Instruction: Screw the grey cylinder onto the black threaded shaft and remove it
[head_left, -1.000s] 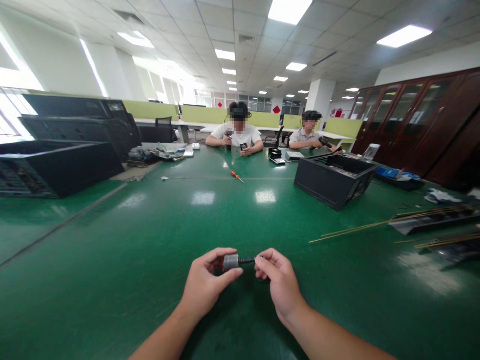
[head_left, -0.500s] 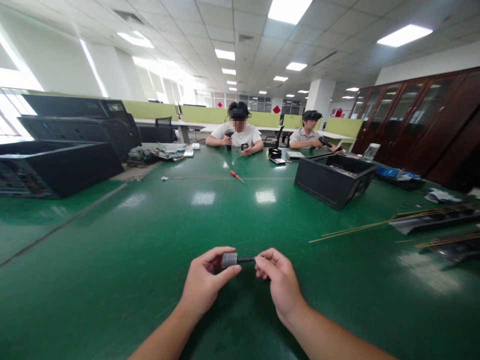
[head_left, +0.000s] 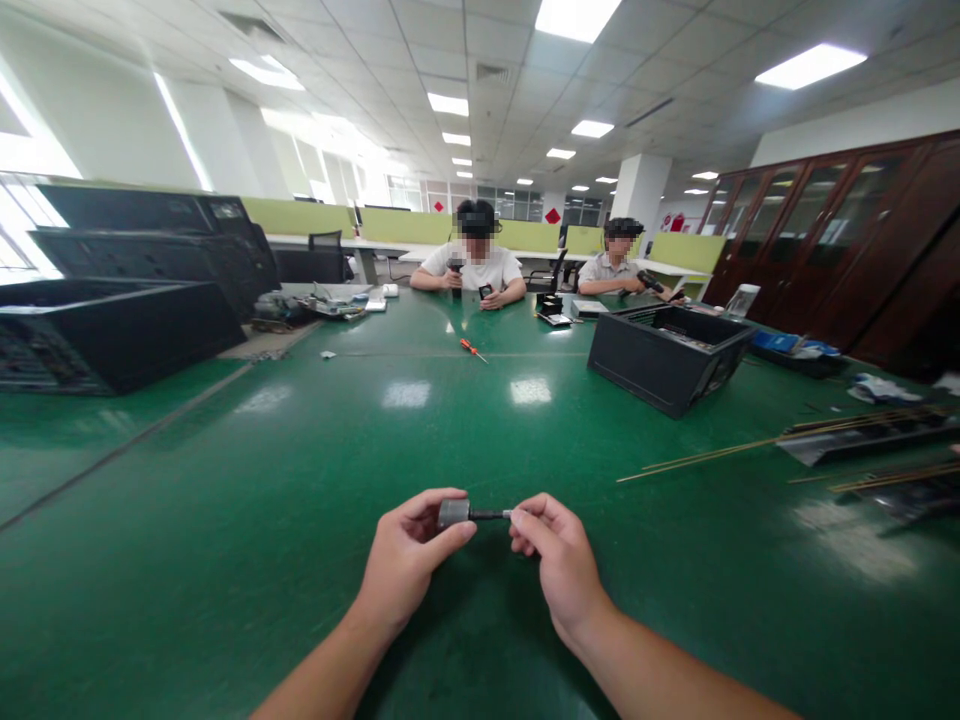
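Observation:
My left hand (head_left: 409, 555) is closed around a grey cylinder (head_left: 453, 514), thumb below and fingers above. Out of the cylinder's right end runs a thin dark shaft (head_left: 489, 515) with a silvery tip. That tip is pinched between the thumb and fingers of my right hand (head_left: 553, 560). The piece lies about level between both hands, above the green table (head_left: 300, 520). I cannot tell from its shape exactly what kind of part it is.
An orange screwdriver (head_left: 472, 349) lies ahead. Black computer cases stand at the left (head_left: 127, 335) and right (head_left: 667, 355). Thin brass-coloured rods (head_left: 705, 456) reach in from the right. Across the table sit two people (head_left: 469, 270), each holding a dark tool.
The grey cylinder has shifted slightly left in my left hand, whose thumb now presses nearer its right end. More of the silvery tip shows by my right fingers, which stay about in place.

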